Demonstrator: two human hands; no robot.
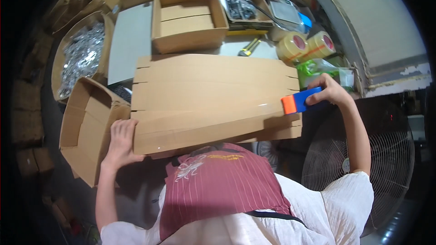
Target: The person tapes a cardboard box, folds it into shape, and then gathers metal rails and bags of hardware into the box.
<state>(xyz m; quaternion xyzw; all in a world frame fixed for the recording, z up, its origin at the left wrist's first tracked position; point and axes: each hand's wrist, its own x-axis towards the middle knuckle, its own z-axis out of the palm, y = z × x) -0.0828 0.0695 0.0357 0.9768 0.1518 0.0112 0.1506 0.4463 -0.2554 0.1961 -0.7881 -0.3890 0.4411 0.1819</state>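
A flat brown cardboard piece [209,84] with slits along both short sides lies in front of me. My left hand [121,141] grips its near left corner, fingers on top and thumb along the lower edge. My right hand [330,91] holds a blue and orange tape dispenser [300,101] at the right end of the cardboard. A strip of clear tape [213,124] runs slantwise over the cardboard from near my left hand toward the dispenser. Whether the strip is pressed down along its whole length I cannot tell.
An open cardboard box [93,124] stands tilted at left, beside a carton of shiny small parts [84,56]. Beyond the cardboard are an open box [188,20], a yellow cutter [250,47] and tape rolls [293,46]. A large fan [386,154] stands at right.
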